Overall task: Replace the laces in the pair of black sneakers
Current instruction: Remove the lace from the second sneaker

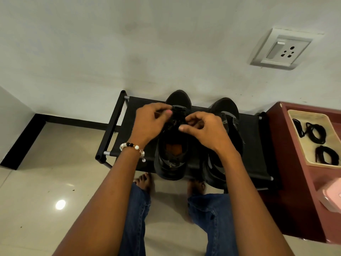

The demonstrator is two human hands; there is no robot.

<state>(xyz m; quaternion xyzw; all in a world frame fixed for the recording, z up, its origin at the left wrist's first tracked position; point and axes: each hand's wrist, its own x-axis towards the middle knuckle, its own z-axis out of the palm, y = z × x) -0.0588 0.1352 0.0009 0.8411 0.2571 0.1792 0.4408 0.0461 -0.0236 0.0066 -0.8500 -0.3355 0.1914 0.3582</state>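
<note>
Two black sneakers stand side by side on a low black shoe rack [254,145], toes towards the wall. Over the lace area of the left sneaker [171,161] both my hands work with curled fingers. My left hand [149,122], a bead bracelet at its wrist, pinches at the upper eyelets. My right hand [204,132] pinches at the same area from the right. The lace itself is too dark and hidden to make out. The right sneaker [227,111] stands partly behind my right forearm.
A dark red cabinet [295,191] stands to the right of the rack. On it lies a beige tray [300,141] with several coiled black laces [316,133], and a pink object [332,196] at the frame edge. My bare feet and jeans are below the rack, a wall socket [282,48] above.
</note>
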